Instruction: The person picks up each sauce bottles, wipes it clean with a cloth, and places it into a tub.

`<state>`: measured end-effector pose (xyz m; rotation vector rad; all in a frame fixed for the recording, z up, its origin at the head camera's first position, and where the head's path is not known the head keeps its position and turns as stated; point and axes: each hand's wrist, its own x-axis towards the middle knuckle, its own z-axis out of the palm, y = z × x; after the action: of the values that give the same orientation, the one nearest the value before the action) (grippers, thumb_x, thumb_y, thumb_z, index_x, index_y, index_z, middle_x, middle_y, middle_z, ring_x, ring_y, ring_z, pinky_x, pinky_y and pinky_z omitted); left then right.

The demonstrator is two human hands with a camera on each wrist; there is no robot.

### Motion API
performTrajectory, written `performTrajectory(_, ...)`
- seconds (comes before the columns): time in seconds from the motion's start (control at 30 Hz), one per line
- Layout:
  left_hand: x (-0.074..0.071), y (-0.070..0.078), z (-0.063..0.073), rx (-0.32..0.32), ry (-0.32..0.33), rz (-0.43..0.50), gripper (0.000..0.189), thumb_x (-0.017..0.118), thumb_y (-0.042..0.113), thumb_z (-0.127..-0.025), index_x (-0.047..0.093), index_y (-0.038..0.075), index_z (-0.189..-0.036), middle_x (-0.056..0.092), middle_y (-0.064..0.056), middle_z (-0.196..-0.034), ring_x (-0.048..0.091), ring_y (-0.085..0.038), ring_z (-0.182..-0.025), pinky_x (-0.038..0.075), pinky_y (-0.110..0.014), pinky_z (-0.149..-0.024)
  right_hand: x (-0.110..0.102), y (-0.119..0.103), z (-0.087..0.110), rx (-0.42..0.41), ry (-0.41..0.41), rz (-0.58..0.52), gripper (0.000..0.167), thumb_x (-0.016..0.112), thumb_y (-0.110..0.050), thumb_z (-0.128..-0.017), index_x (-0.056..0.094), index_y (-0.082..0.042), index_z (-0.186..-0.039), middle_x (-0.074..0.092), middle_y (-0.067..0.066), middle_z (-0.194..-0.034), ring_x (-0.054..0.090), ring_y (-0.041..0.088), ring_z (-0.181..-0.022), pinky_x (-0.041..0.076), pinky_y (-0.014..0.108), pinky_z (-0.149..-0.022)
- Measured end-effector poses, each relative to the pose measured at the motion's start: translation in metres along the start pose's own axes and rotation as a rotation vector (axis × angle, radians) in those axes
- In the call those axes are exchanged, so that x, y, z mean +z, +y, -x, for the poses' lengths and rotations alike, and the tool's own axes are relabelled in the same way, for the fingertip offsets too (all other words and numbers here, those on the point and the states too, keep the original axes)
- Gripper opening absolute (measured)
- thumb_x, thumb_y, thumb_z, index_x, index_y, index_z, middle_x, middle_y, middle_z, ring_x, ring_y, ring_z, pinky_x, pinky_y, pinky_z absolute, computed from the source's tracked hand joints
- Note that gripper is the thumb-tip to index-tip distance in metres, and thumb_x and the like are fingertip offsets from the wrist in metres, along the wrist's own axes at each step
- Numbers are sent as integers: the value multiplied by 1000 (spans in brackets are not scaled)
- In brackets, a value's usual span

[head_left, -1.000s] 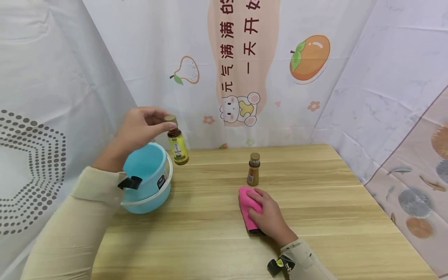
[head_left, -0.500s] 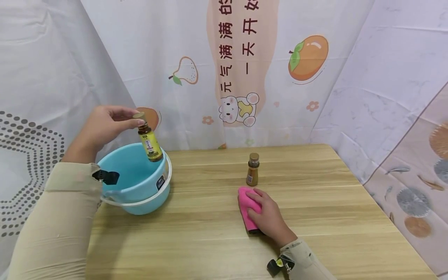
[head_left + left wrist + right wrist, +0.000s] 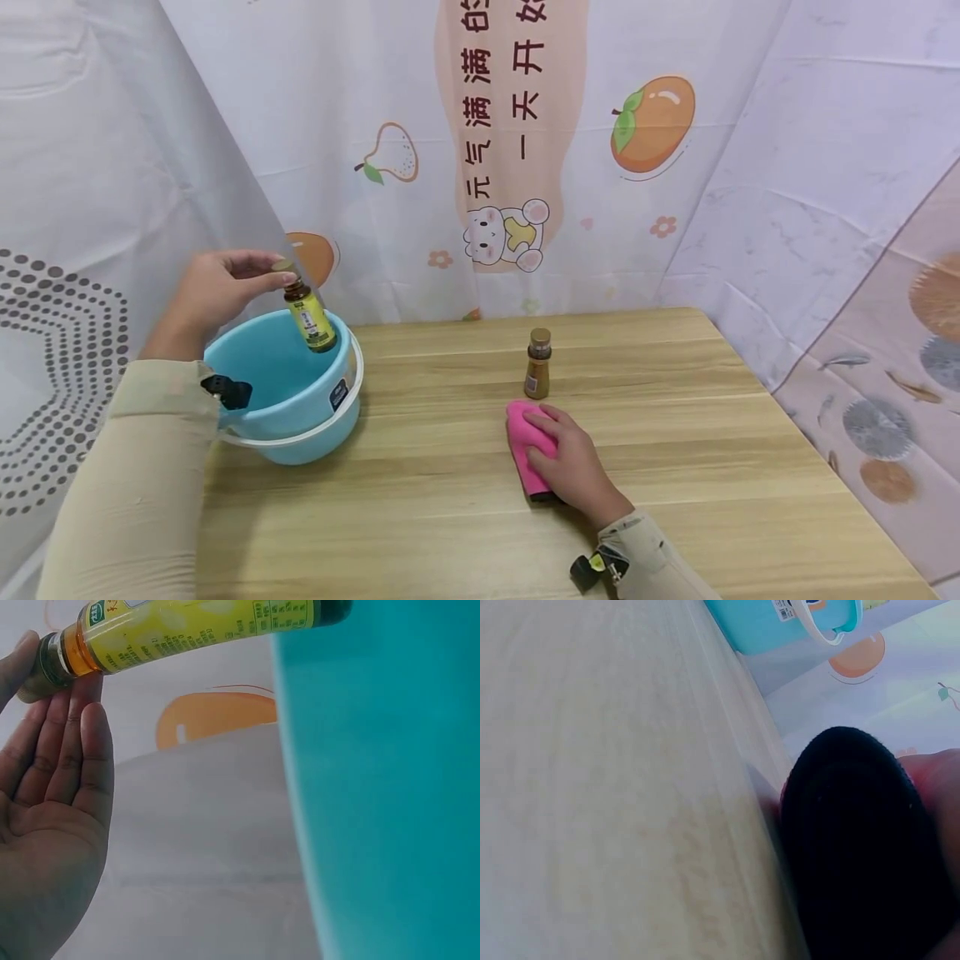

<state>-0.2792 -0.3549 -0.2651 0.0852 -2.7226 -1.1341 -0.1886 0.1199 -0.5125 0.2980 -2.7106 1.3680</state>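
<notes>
A: What do we enter for the left hand [image 3: 217,292]?
B: One small bottle with a yellow label [image 3: 312,323], held by its cap [image 3: 283,265] in a pinch of thumb and fingers. We record it tilted, its base across the right side of the bucket's [image 3: 307,407] mouth. Whether the base dips below the rim, we cannot tell.
A: And the bucket itself?
B: One, light blue, upright at the far left of the table [image 3: 420,500], its white handle [image 3: 361,367] lowered round the near right side.
A: What do we list under the right hand [image 3: 573,462]?
B: One pink object with a black end, [image 3: 527,467] gripped between thumb and fingers, right of the table's middle. Its exact kind we cannot tell.
A: Further stock?
B: One brown bottle [image 3: 537,371], upright, just on the far side of the pink object. Past the table's far edge we count one white curtain [image 3: 405,250], printed with fruit, flowers and lettering. Both arms wear pale sleeves [image 3: 135,475].
</notes>
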Motion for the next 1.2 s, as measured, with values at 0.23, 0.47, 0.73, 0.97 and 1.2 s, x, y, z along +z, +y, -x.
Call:
performTrajectory(0.23,10,-13,-4,37,15,-43,74,74,70,-81,68,14,-130,74,3,-112,62,-24,-113,53,-55,-105,1,0,0,-5,8,8,54,76,-13,-89,66,-22,-141,50,10,-157,50,37,-142,47,55,-114)
performTrajectory(0.47,16,-29,-8,31,-19,-41,78,74,69,-81,67,11,-132,71,-16,-125,61,-35,-120,49,-66,-106,1,-1,0,7,11,9,54,77,-14,-88,66,-23,-140,50,9,-157,50,36,-142,48,54,-113)
performTrajectory(0.73,21,-47,-11,-19,-78,-61,78,78,70,-78,70,11,-129,69,-15,-126,56,-34,-121,48,-56,-99,1,-2,0,-14,14,16,53,75,-12,-87,67,-20,-139,51,10,-155,52,35,-140,48,52,-113)
performTrajectory(0.97,20,-54,-12,-41,-132,-101,79,80,68,-78,71,10,-129,74,-12,-118,62,-33,-113,53,-53,-94,0,-3,0,-12,13,9,53,75,-12,-88,67,-20,-140,51,11,-156,52,36,-141,49,53,-112)
performTrajectory(1.2,21,-61,-12,-33,-154,-134,67,85,56,-80,74,8,-125,78,-3,-104,71,-29,-97,59,-40,-81,0,-3,0,-7,10,3,53,76,-13,-88,67,-20,-139,51,10,-156,51,36,-141,48,54,-114)
